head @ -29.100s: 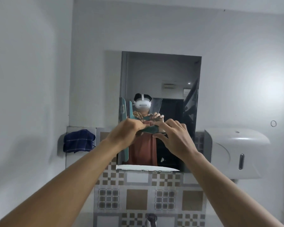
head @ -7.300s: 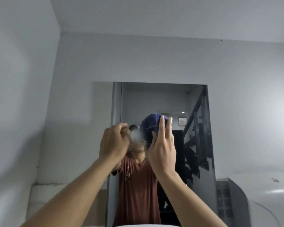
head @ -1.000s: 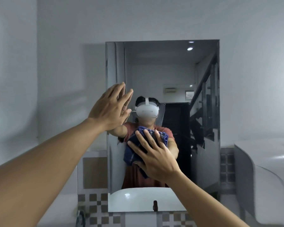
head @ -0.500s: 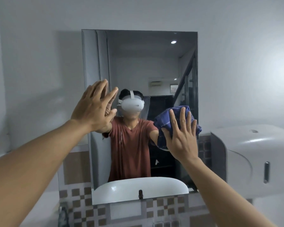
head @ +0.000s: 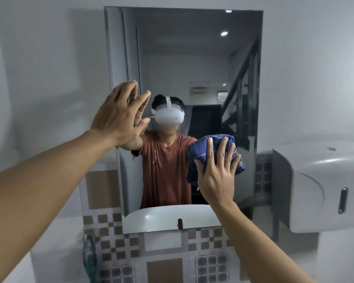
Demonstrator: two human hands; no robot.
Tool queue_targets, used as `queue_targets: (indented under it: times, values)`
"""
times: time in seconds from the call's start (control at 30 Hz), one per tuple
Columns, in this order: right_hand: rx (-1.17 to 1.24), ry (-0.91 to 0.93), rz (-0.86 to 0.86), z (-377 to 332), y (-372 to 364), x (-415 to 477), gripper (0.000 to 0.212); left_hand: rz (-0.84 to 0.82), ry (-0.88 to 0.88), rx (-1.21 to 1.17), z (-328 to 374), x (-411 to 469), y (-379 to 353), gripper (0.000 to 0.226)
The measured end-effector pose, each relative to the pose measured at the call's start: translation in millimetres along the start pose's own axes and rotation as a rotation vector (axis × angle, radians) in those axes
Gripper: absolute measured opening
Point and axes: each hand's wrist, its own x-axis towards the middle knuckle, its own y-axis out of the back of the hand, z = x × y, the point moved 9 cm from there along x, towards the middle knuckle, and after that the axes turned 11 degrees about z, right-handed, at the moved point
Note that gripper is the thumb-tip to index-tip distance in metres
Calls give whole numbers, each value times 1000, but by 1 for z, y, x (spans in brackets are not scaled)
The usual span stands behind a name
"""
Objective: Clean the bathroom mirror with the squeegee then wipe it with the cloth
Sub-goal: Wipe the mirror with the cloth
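A tall rectangular mirror (head: 192, 58) hangs on the white wall. My right hand (head: 217, 172) presses a bunched dark blue checked cloth (head: 200, 148) flat against the lower right part of the glass, fingers spread over it. With its fingers apart and holding nothing, my left hand (head: 119, 115) rests its palm on the mirror's left side at head height. A teal squeegee (head: 89, 260) stands against the tiled wall at the lower left, partly blurred.
A white paper dispenser (head: 323, 188) juts from the wall just right of the mirror. Patterned brown and white tiles (head: 164, 252) run below the mirror. The mirror reflects a white basin (head: 168, 217) and a person in a rust shirt.
My right hand has carried the cloth from the mirror's lower middle to its right side, then slightly down. The left hand has stayed braced on the glass. The view has dipped lower.
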Motion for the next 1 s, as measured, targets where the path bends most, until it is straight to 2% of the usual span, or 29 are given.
queue_targets:
  times: [0.33, 0.5, 0.73, 1.0]
  values:
    - [100, 411, -5, -151, -25, -14, 61, -37, 5, -35, -5, -1, -1, 69]
    - [137, 620, -48, -195, -39, -39, 61, -39, -5, -37, -6, -2, -2, 69]
    - [75, 806, -156, -178, -56, -89, 67, -36, -18, -13, 0, -10, -4, 71]
    - [12, 766, -212, -114, -38, -87, 66, -88, 0, -41, 24, -57, -19, 72]
